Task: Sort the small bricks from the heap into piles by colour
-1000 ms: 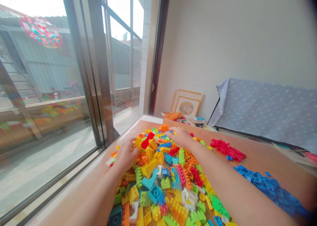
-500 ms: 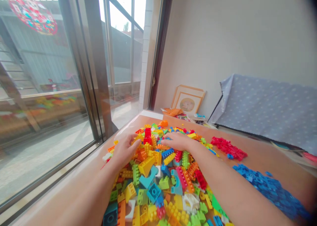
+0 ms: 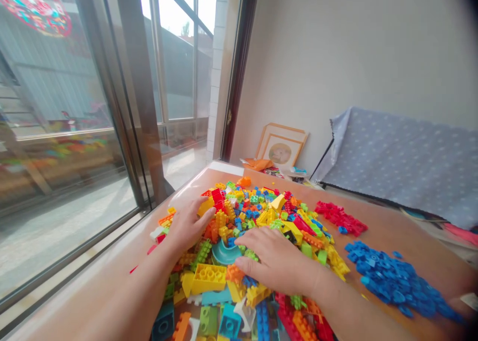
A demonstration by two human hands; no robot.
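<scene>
A heap of mixed toy bricks (image 3: pixel 209 277) in many colours covers the middle of the table. At the heap's left edge my left hand (image 3: pixel 189 224) rests with thumb and fingers apart, touching yellow and orange bricks beside a red brick (image 3: pixel 218 199). My right hand (image 3: pixel 271 256) lies over the middle of the heap, fingers spread, its thumb by an orange brick (image 3: pixel 234 274). A teal curved brick (image 3: pixel 226 253) sits between the hands. Neither hand has a brick visibly gripped, though the undersides of the palms are hidden.
On the right of the table (image 3: pixel 377 221) lie a pile of red bricks (image 3: pixel 340 217) and a pile of blue bricks (image 3: pixel 399 279). A framed picture (image 3: pixel 281 149) leans at the back wall. Spotted cloth (image 3: pixel 399 162) hangs behind. A window stands left.
My right hand has come back toward me across the heap, and bricks around it have shifted and tumbled. My left hand has stayed at the left edge. The view has turned slightly.
</scene>
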